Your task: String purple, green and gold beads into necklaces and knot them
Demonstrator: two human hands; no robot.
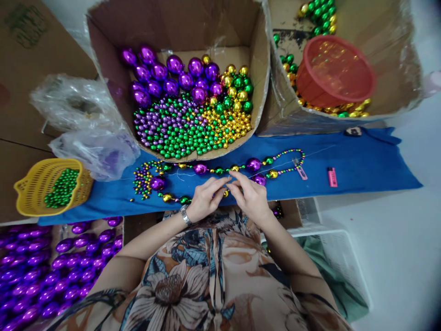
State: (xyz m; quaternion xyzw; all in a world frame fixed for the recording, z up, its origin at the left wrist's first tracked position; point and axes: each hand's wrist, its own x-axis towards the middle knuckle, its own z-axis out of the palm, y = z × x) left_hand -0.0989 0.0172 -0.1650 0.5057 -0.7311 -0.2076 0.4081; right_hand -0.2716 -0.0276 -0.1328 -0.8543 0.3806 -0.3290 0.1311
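The left hand (205,197) and right hand (251,197) meet fingertip to fingertip, thumb and forefinger of each drawn close, at a thin pale thread (315,152). The thread is so fine, and the fingertips crowd it so, that I cannot tell whether either hand is fully pinched on it. The bead necklace (254,164) lies around the grip, one strand just beyond it; the near strand is partly hidden by both hands. Left of the grip are small loose beads (141,179), too small to count; to its right, a pink clip (302,171) and, farther out, a lighter (332,177). Beyond the grip, a cardboard box (179,23) is cut off at the top.
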